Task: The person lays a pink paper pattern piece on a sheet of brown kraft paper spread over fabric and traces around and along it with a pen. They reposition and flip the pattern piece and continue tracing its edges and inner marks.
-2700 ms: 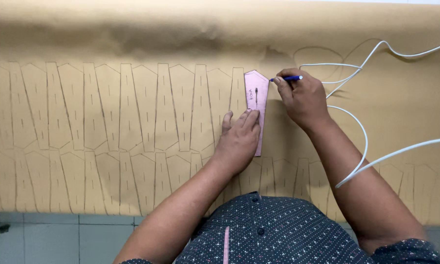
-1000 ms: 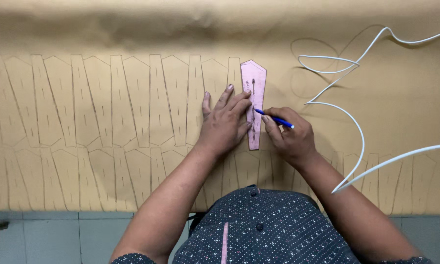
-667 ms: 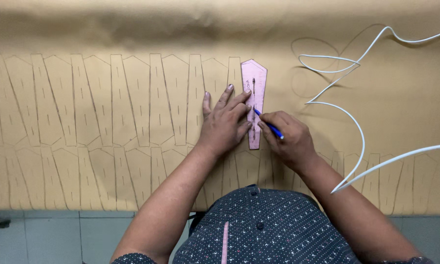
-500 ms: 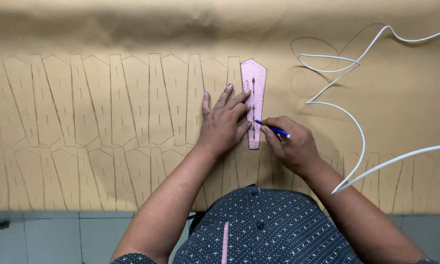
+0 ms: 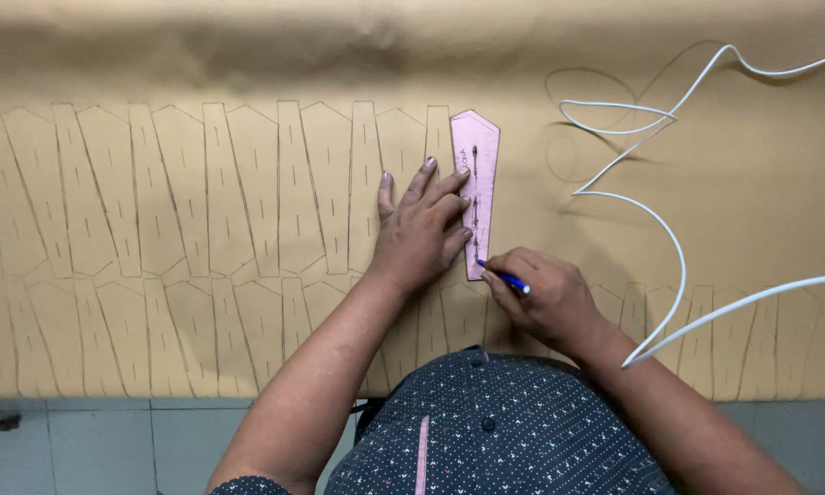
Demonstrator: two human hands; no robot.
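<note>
Pink template [image 5: 478,188] is being pressed flat by the left hand [image 5: 419,234]; the right hand [image 5: 545,298], gripping a blue pen [image 5: 504,277], has now come down to its lower corner.

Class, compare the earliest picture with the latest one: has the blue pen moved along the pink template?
Yes. The blue pen has gone from the pink template's pointed top to its bottom end, nearer the person.

- left hand [image 5: 421,234] lies flat, palm down, fingers spread and pointing away from the body, forearm bare and stretched forward.
- right hand [image 5: 542,295] is curled in a writing grip, fingers pinched together, wrist bent inward.
</note>
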